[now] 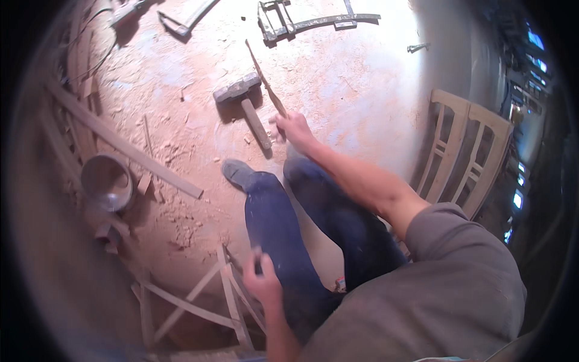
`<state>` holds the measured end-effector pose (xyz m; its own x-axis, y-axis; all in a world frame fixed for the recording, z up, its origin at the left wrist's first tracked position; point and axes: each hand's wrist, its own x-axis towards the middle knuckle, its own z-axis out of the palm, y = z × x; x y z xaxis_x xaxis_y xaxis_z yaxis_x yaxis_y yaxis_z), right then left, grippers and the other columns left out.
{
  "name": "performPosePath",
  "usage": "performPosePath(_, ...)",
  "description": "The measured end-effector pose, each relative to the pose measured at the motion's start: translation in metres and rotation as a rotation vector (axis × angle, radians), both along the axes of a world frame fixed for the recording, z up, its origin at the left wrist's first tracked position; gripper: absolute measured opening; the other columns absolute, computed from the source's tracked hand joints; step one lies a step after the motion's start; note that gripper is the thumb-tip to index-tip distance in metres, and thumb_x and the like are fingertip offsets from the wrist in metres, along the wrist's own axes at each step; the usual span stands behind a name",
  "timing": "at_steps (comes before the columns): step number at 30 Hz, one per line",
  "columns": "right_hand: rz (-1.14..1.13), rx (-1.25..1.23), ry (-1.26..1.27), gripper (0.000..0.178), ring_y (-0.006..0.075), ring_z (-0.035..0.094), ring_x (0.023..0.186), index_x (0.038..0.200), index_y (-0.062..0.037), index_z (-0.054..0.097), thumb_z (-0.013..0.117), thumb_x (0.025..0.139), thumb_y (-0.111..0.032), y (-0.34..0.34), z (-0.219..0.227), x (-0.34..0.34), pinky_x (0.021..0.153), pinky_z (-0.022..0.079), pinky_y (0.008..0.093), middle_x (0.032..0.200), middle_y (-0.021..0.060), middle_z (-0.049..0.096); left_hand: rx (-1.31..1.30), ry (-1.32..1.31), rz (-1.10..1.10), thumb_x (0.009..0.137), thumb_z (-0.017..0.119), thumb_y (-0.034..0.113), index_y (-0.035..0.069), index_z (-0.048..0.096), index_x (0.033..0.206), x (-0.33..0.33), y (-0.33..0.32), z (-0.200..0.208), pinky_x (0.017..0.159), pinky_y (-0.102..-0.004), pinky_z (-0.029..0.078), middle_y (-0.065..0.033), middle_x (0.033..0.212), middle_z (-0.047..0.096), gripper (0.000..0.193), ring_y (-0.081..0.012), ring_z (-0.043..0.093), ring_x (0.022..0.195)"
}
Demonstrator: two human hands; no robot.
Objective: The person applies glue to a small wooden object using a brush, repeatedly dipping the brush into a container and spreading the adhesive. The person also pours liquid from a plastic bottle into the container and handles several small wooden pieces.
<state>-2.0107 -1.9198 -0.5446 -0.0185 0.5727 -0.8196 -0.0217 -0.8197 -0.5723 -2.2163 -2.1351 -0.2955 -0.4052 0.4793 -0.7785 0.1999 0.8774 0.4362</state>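
Note:
My right hand [292, 131], on the outstretched arm, is closed round the lower end of a thin wooden stick [265, 78]. The stick slants up and away, and its far part passes beside the head of a sledgehammer [237, 88]. That hammer lies on the dusty floor, its short wooden handle pointing back toward my feet. Near my left thigh hovers my left hand [263, 282], slightly blurred. Its fingers are bent and apart, with a gap between thumb and fingers and nothing seen in it. A crossed wooden frame [226, 283] stands beside that hand.
Wood chips litter the floor. A long plank [129, 143] and a round metal bowl [107, 182] lie at left. Metal clamps [319, 23] rest at the far side. A small metal piece [418, 47] lies far right. Pale wooden slatted panels [461, 151] lean at right.

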Motion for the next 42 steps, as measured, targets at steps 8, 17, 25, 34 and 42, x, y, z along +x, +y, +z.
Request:
performPosePath(8, 0.363, -0.284, 0.634, 0.025, 0.0189, 0.070, 0.067, 0.101, 0.0012, 0.064, 0.054, 0.108, -0.021, -0.073, 0.275, -0.005, 0.063, 0.056, 0.0301, 0.078, 0.0110, 0.072, 0.332, -0.989, 0.804, 0.107, 0.060, 0.027, -0.010, 0.057, 0.123, 0.022, 0.148, 0.018, 0.092, -0.0435, 0.055, -0.0234, 0.110, 0.068, 0.040, -0.0326, 0.069, 0.099)
performPosePath(17, 0.638, 0.038, 0.506, 0.055, 0.0201, 0.069, 0.093, 0.141, 0.0060, 0.058, 0.071, 0.098, -0.026, 0.033, 0.408, -0.011, 0.083, 0.057, 0.0339, 0.109, 0.0155, 0.074, 0.340, -0.768, 0.541, 0.108, 0.057, 0.018, -0.003, 0.063, 0.104, 0.012, 0.091, 0.208, 0.051, -0.0269, 0.050, -0.0120, 0.072, 0.066, 0.023, -0.0167, 0.059, 0.053)
performPosePath(25, 0.953, 0.346, 0.280, 0.020, 0.0129, 0.067, 0.069, 0.095, 0.0021, 0.073, 0.076, 0.091, -0.017, 0.006, 0.528, -0.087, 0.060, 0.052, 0.0262, 0.079, 0.0077, 0.070, 0.385, -0.584, 0.584, 0.104, 0.049, 0.018, -0.004, 0.064, 0.102, 0.037, -0.005, 0.313, 0.048, -0.0264, 0.043, -0.0078, 0.067, 0.064, 0.027, -0.0119, 0.053, 0.049)
performPosePath(34, 1.045, 0.600, 0.128, 0.017, 0.0128, 0.066, 0.072, 0.100, 0.0043, 0.069, 0.068, 0.098, -0.012, -0.132, 0.590, -0.080, 0.055, 0.054, 0.0259, 0.082, 0.0098, 0.070, 0.355, -0.320, 0.603, 0.102, 0.048, 0.017, -0.003, 0.065, 0.099, 0.072, -0.119, 0.362, 0.048, -0.0278, 0.042, -0.0085, 0.065, 0.064, 0.026, -0.0121, 0.052, 0.048)
performPosePath(42, 1.052, 0.501, 0.240, 0.010, 0.0149, 0.069, 0.069, 0.097, 0.0010, 0.068, 0.061, 0.098, -0.006, -0.268, 0.633, -0.059, 0.050, 0.052, 0.0285, 0.082, 0.0107, 0.071, 0.457, -0.334, 0.765, 0.103, 0.045, 0.014, -0.002, 0.066, 0.100, 0.118, -0.261, 0.398, 0.049, -0.0267, 0.041, -0.0067, 0.067, 0.065, 0.026, -0.0111, 0.053, 0.051)
